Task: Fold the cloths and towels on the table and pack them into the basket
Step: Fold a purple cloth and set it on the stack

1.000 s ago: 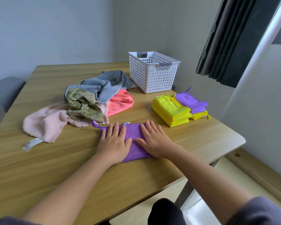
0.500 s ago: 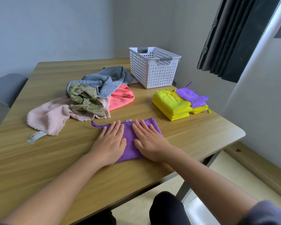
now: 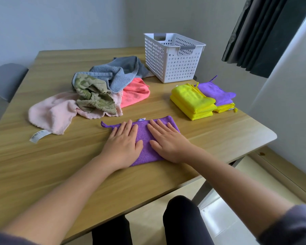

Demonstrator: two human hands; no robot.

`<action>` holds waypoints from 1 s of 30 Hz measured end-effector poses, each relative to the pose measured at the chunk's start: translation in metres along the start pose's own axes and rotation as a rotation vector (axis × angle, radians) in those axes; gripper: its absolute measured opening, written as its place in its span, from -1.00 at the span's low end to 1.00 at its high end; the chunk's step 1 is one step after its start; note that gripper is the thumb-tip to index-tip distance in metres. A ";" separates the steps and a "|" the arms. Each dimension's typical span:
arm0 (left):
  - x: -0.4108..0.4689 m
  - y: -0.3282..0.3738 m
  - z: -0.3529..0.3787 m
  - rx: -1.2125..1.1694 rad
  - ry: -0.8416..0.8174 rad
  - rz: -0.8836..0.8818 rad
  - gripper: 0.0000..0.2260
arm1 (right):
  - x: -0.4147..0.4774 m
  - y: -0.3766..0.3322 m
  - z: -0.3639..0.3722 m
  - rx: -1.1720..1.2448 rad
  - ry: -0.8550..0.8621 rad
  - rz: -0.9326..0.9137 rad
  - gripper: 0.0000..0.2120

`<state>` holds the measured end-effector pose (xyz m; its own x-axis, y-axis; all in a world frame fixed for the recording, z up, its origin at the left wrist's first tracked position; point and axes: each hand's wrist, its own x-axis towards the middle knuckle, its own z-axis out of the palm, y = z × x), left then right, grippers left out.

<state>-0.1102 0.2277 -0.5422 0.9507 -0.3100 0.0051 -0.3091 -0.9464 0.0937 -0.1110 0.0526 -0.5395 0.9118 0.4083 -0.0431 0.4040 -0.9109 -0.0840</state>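
purple cloth (image 3: 145, 138) lies flat on the table (image 3: 60, 165), toward the near edge and right of its middle. both hands rest on it: left hand (image 3: 124, 145) and right hand (image 3: 168, 144) are palm down with fingers straight and a little spread, pressing it and gripping nothing.

risks, as i judge them: the cloth looks folded, probably once, though the layers are hard to make out from this view. if the hands lift unevenly, the top layer may slide or spring open. the loop (image 3: 104, 125) at its far left corner may end up tucked in crooked. a pull toward the body could drag the cloth over the near edge, as only a band of bare wood lies between.

room: bare wood runs left of the cloth along the near edge, and a strip to its right reaches the near right corner. the heap (image 3: 95, 92) of loose towels sits just behind the cloth, so a fold away from the body could catch the pink towel (image 3: 57, 112). the yellow stack (image 3: 193, 103) sits near the right edge, apart from the right hand. the basket (image 3: 171, 62) stands at the far right corner.
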 end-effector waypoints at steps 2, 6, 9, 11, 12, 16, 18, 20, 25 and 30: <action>-0.003 0.007 -0.004 0.029 0.025 -0.064 -0.48 | 0.003 0.014 -0.006 -0.009 -0.034 -0.065 -0.46; -0.018 0.021 -0.029 0.115 -0.007 -0.110 -0.56 | 0.000 0.047 -0.023 -0.111 -0.022 0.002 -0.48; -0.031 0.026 -0.044 0.053 0.055 -0.053 -0.59 | -0.013 0.052 -0.031 -0.069 0.106 0.065 -0.46; -0.034 0.024 -0.043 -0.002 0.201 0.013 -0.69 | -0.026 0.044 -0.029 0.058 0.172 0.026 -0.47; -0.031 0.022 -0.041 -0.041 0.273 0.063 -0.75 | -0.031 0.039 -0.026 0.108 0.179 -0.002 -0.49; 0.003 0.019 -0.021 -0.036 0.125 0.186 -0.52 | -0.039 0.022 -0.008 0.102 0.046 -0.001 -0.48; 0.020 0.022 -0.013 -0.002 -0.024 0.178 -0.45 | -0.037 0.022 -0.004 0.058 0.013 0.028 -0.46; 0.032 0.022 -0.006 -0.028 -0.115 0.139 -0.43 | -0.036 0.022 -0.003 0.030 0.010 0.030 -0.45; 0.028 0.019 -0.006 -0.019 -0.026 0.137 -0.42 | -0.043 0.029 -0.003 0.126 0.088 -0.020 -0.48; -0.027 0.006 -0.010 -0.057 0.047 0.478 -0.23 | -0.082 0.035 0.001 0.217 0.211 -0.220 -0.32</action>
<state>-0.1373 0.2316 -0.5319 0.7032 -0.7032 0.1056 -0.7109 -0.6922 0.1245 -0.1718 -0.0128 -0.5403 0.8093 0.5511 0.2033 0.5874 -0.7598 -0.2787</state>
